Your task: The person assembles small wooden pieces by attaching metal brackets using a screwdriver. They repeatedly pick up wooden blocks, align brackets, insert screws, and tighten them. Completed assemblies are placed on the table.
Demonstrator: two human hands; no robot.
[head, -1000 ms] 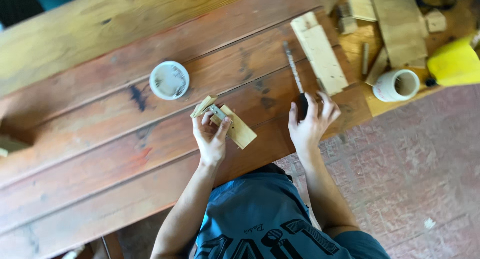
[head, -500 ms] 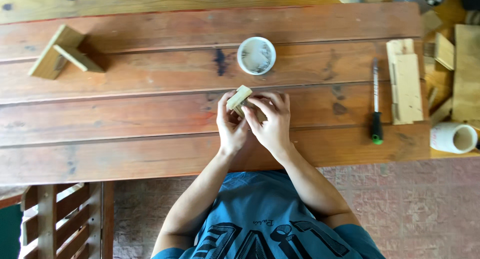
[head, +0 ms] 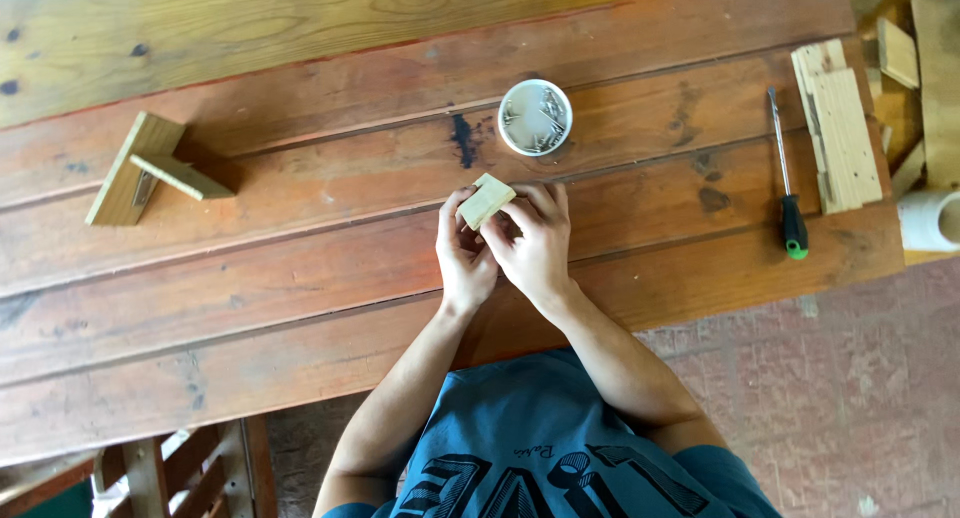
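1. Head view, centre of frame: left hand (head: pixel 462 250) and right hand (head: pixel 537 246) both pinch a small wooden block (head: pixel 486 200) at their fingertips, above the wooden table (head: pixel 300 308).
2. The block's long axis tilts toward upper right, pointing at the white cup of screws (head: pixel 535 117) just above; a green-handled screwdriver (head: pixel 788 183) lies far right.

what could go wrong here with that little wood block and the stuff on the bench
The small wood block is pinched between the left hand and right hand above the table; a slip could drop it. The white cup of screws sits just beyond the hands, so a forward reach might tip it. The green-handled screwdriver lies loose near the table's near edge and could roll off.
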